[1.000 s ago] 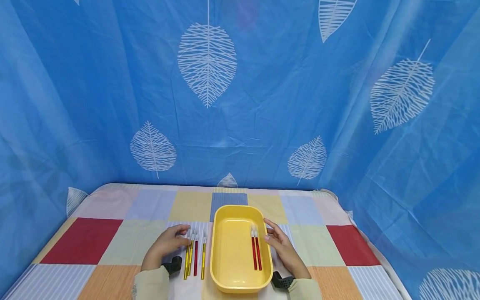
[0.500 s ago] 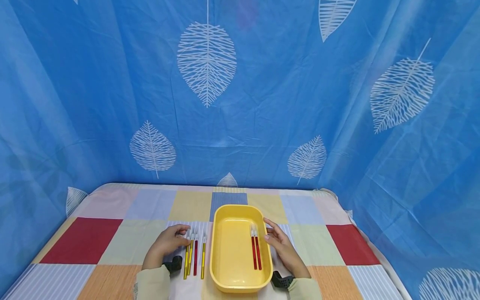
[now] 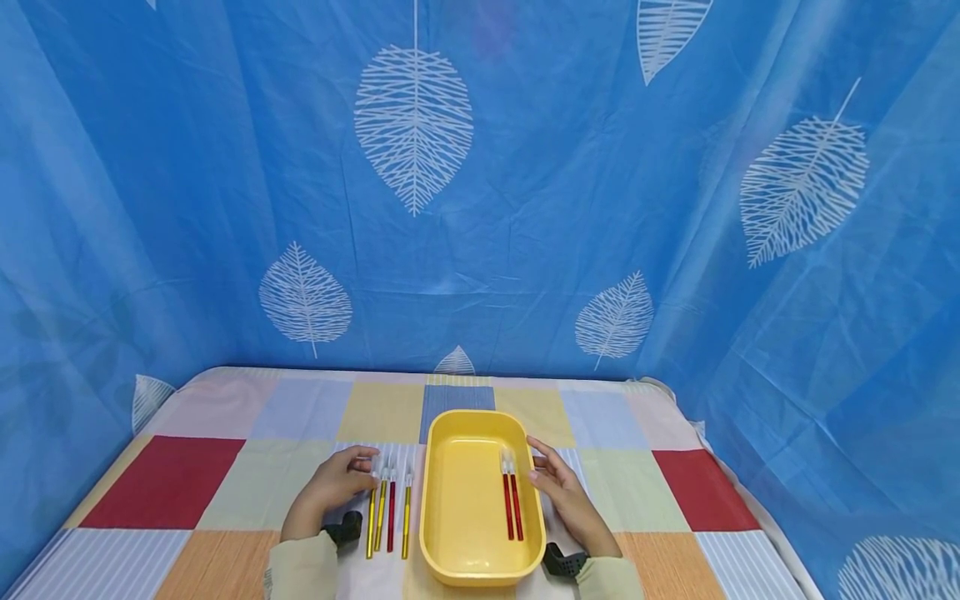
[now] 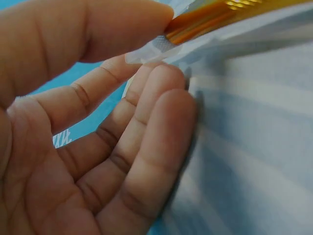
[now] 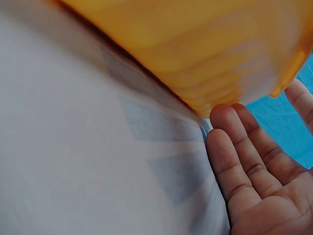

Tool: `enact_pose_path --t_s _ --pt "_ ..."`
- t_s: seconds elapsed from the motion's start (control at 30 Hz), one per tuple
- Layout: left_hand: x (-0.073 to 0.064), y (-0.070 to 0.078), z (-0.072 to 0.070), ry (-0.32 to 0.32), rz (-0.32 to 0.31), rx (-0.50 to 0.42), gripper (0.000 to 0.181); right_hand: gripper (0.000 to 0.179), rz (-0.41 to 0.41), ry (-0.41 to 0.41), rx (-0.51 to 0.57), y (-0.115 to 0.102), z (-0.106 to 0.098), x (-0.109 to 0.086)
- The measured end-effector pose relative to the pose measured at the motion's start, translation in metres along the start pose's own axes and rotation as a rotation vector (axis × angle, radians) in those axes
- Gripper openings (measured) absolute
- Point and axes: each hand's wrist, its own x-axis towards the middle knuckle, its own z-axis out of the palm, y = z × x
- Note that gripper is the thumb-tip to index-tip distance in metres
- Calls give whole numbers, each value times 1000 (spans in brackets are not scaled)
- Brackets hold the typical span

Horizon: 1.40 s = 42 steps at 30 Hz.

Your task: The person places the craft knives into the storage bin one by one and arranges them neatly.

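The left hand [image 3: 333, 483] pinches the clear tip of the leftmost gold pen [image 3: 371, 525], left of the yellow tray [image 3: 457, 500]; the right hand [image 3: 567, 497], fingers extended, touches the tray's right rim. Patchwork table [image 3: 262, 479] spreads widely beyond both.

I count one tray [image 3: 465, 500], three red pens [image 3: 517, 508], three gold pens [image 3: 407, 521], two black bands [image 3: 564, 562] and my two hands [image 3: 327, 487].

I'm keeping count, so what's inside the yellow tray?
Two pale-tipped red tools lie side by side in the tray, toward its right. Whatever lies directly beneath them is covered.
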Motion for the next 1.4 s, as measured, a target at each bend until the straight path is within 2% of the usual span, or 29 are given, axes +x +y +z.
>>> enact_pose_path --t_s 0.3,0.57,0.7,0.8,1.0,1.27,1.4 --pt "-10 1 0 -10 -51 -99 50 56 -4 -2 -6 5 3 -5" --pt "-11 1 -2 -24 -75 -193 53 55 -3 -6 1 4 5 -4" --pt "-10 2 -2 -34 -74 -199 51 55 12 -9 17 2 4 -4" --pt "-9 3 -2 -36 -62 -198 50 55 16 -17 24 1 3 -4" --pt "-7 5 -4 -32 9 -208 52 56 24 -14 17 0 2 -2" --pt "-7 16 -6 -14 37 -252 53 55 2 4 -19 0 0 -1" --pt "-7 19 -7 -9 50 -291 53 55 -21 -16 -27 1 -2 0"
